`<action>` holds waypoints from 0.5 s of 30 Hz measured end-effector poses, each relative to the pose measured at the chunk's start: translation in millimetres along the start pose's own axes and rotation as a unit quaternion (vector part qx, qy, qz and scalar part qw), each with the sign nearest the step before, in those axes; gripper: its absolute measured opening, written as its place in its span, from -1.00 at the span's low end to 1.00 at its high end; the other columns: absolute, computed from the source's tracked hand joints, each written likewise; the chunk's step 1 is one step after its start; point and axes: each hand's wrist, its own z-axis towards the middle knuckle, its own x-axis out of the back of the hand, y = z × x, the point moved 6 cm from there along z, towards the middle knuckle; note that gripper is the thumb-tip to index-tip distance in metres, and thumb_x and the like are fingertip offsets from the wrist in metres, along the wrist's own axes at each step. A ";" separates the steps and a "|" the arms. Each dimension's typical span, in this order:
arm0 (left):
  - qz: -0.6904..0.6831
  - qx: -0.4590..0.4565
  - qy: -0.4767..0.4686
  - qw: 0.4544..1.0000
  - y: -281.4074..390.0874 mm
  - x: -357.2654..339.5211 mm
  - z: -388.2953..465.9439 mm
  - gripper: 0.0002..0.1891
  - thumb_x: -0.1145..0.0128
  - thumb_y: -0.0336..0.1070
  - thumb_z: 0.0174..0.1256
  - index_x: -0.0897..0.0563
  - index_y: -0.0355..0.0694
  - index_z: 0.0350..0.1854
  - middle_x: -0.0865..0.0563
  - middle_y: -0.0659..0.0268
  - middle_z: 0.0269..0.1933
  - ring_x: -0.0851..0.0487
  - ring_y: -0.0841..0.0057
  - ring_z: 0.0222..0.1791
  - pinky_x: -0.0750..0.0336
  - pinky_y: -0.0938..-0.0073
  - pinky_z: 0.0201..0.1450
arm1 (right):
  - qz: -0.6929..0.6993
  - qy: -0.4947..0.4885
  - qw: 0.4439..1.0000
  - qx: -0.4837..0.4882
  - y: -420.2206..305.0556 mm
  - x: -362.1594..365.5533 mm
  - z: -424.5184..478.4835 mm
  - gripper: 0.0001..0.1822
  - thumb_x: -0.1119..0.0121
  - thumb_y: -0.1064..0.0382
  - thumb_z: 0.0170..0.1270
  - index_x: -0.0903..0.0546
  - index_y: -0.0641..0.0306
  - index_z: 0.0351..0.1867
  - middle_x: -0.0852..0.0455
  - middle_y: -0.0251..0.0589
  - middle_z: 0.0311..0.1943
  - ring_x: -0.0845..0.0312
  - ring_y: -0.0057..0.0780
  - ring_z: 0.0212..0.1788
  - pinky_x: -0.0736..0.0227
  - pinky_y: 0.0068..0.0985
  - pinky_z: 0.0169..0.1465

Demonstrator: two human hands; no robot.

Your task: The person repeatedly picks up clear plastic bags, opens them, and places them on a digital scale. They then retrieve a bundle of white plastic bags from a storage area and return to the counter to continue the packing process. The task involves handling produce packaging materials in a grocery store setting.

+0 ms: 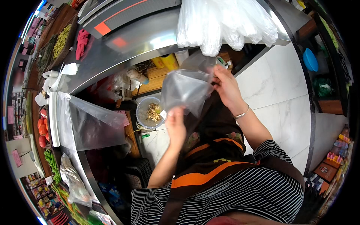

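A clear plastic bag (184,91) is stretched between my two hands in front of my dark apron. My left hand (175,121) grips its lower left edge, a little blurred. My right hand (225,84), with a bracelet at the wrist, pinches the bag's right edge between thumb and fingers. Bunches of white plastic bags (222,25) hang over the metal counter's edge just above the held bag. A round plastic basket (150,112) with brown scraps in it stands on the floor, left of my left hand.
A metal counter (135,45) curves around the front and left. Another clear bag sheet (95,123) hangs at its left part. A filled plastic bag (74,180), tomatoes (43,129) and green peppers (52,166) lie farther left. Yellow rolls (168,62) stand on the wooden shelf below.
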 end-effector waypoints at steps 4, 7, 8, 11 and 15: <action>-0.314 0.201 -0.004 0.928 -8.7 14.2 28.3 -0.83 0.03 -0.21 0.49 -0.52 -0.13 -0.30 -0.57 0.46 -0.43 -0.55 0.70 -0.43 -0.55 0.62 -0.25 | -0.087 0.049 0.995 0.029 -11.1 21.9 -10.6 -0.26 -0.21 -0.20 0.23 -0.34 0.30 0.24 -0.60 -0.26 -0.04 -0.38 -0.49 0.10 -0.31 -0.40 0.12; -0.347 0.272 -0.058 0.896 -31.9 22.5 34.9 -0.86 0.07 -0.24 0.50 -0.51 -0.15 -0.21 -0.57 0.45 -0.37 -0.56 0.66 -0.42 -0.62 0.54 -0.22 | -0.072 -0.001 0.994 -0.083 21.8 23.5 -10.4 -0.12 -0.24 -0.32 0.14 -0.29 0.28 0.30 -0.48 -0.10 0.11 -0.31 -0.33 0.19 -0.24 -0.28 0.21; -0.366 0.288 -0.085 0.881 -40.7 23.5 33.3 -0.85 0.08 -0.24 0.51 -0.50 -0.14 -0.22 -0.56 0.45 -0.39 -0.56 0.65 -0.43 -0.62 0.54 -0.22 | -0.065 -0.023 0.989 -0.135 39.1 22.5 -11.7 -0.08 -0.24 -0.35 0.12 -0.27 0.28 0.32 -0.43 -0.04 0.17 -0.29 -0.27 0.22 -0.22 -0.23 0.24; -0.426 0.344 -0.114 0.829 -50.5 20.6 18.7 -0.85 0.11 -0.25 0.51 -0.48 -0.11 -0.27 -0.50 0.44 -0.42 -0.53 0.61 -0.42 -0.63 0.50 -0.21 | 0.015 -0.117 0.949 -0.292 89.2 2.3 -19.9 -0.20 -0.17 -0.35 0.18 -0.36 0.22 0.23 -0.44 -0.04 0.18 -0.38 -0.22 0.20 -0.28 -0.16 0.21; -0.444 0.342 -0.146 0.815 -63.6 29.2 2.5 -0.85 0.07 -0.22 0.49 -0.49 -0.11 -0.28 -0.51 0.42 -0.44 -0.54 0.58 -0.39 -0.63 0.45 -0.21 | 0.189 -0.123 0.913 -0.341 132.9 -1.2 -11.4 -0.56 -0.18 -0.03 0.30 -0.49 0.14 0.08 -0.59 -0.22 0.03 -0.55 -0.30 0.02 -0.49 -0.25 0.06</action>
